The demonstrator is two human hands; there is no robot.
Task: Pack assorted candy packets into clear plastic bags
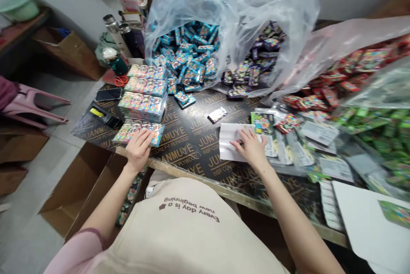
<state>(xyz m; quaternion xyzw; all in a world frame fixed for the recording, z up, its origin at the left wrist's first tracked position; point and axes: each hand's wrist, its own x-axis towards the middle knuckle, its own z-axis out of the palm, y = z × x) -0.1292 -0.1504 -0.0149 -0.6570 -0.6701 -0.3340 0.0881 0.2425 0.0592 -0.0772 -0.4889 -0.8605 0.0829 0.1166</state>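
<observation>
My left hand [139, 147] lies flat on a clear-wrapped pack of colourful small boxes [123, 132] at the table's front left edge. Its fingers are stretched out over the top. Behind that pack rise stacks of similar wrapped packs [142, 99]. My right hand [251, 146] rests with fingers apart on a white folded sheet [229, 141], touching its right part. What lies under the palm is hidden. Just beyond the sheet is a single small box with a white face [217, 115]. Two blue boxes [185, 100] lie further back.
Clear bags hold blue boxes [192, 52], purple boxes [267, 48], red boxes [333, 90] and green packets [393, 137]. Clear pouches with cards [288, 148] spread right. A phone [109, 94], orange scissors [121, 80] and black device [105, 116] sit left. An open carton [83, 184] stands below.
</observation>
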